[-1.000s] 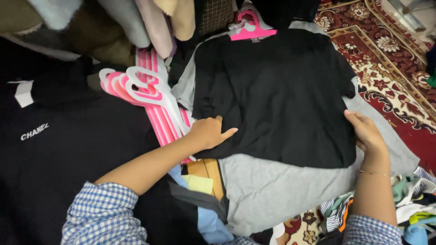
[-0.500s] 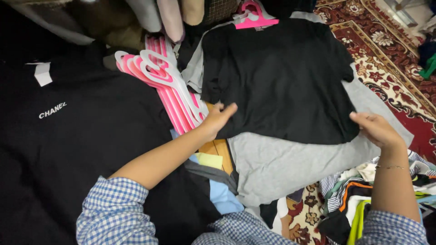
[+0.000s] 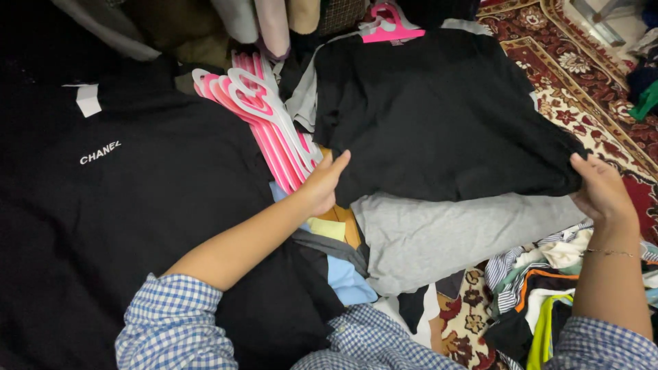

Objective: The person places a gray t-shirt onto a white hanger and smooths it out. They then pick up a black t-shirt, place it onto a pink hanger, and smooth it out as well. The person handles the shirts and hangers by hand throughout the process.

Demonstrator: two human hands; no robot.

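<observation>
A black T-shirt (image 3: 439, 116) lies spread on top of a grey garment (image 3: 445, 236), with a pink hanger (image 3: 387, 24) at its collar. My left hand (image 3: 323, 183) grips the shirt's lower left corner. My right hand (image 3: 603, 192) grips its lower right corner, where the cloth is bunched and lifted a little. Both arms wear blue checked sleeves.
A bundle of pink and white hangers (image 3: 264, 120) lies left of the shirt. A large black garment (image 3: 116, 226) with white lettering covers the left side. Mixed striped clothes (image 3: 548, 288) pile at lower right. A red patterned carpet (image 3: 582, 89) runs along the right.
Both hands have closed on the black shirt's lower corners, and its bottom edge has come up off the grey garment. The view has shifted slightly.
</observation>
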